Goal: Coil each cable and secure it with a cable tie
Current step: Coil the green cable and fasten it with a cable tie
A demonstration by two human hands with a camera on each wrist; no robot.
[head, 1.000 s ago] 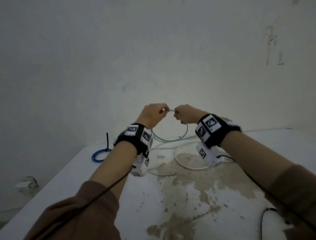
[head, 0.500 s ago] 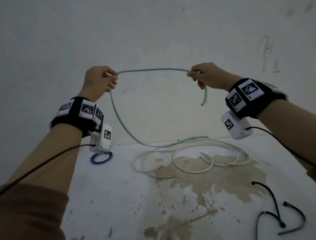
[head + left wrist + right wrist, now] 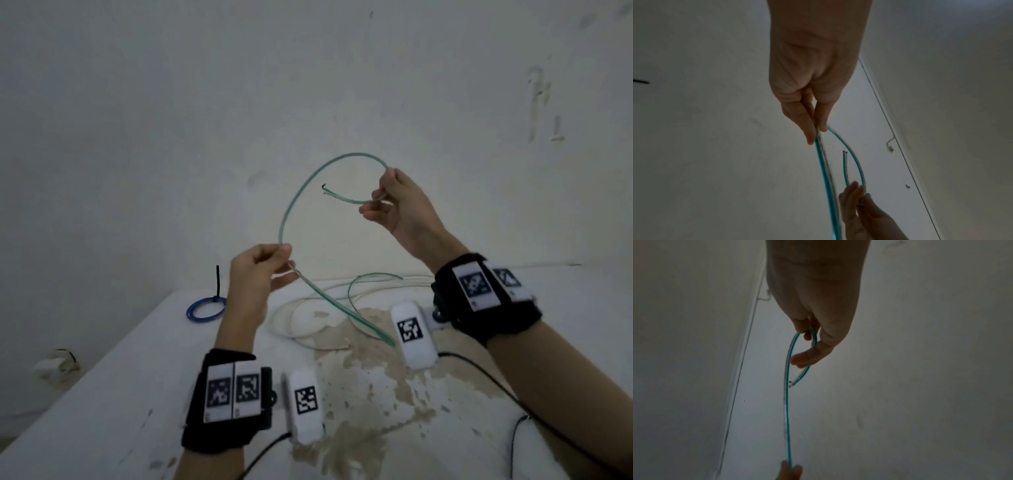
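Observation:
A thin green cable arcs in the air between both hands, above the table. My left hand pinches it low on the left, thumb against fingers. From there the cable runs down onto the table. My right hand holds the cable higher up, where its loop closes, and the short free end sticks out to the left. In the left wrist view the cable leaves my fingers in two strands.
White cables lie loosely looped on the stained white table. A blue coil bound with an upright black tie sits at the back left. Black wrist-camera leads lie at the right. A wall stands close behind.
Both hands have come down and together. The span of green cable that stretched wide between them now bends into one loop, with the free end pointing left from my right hand.

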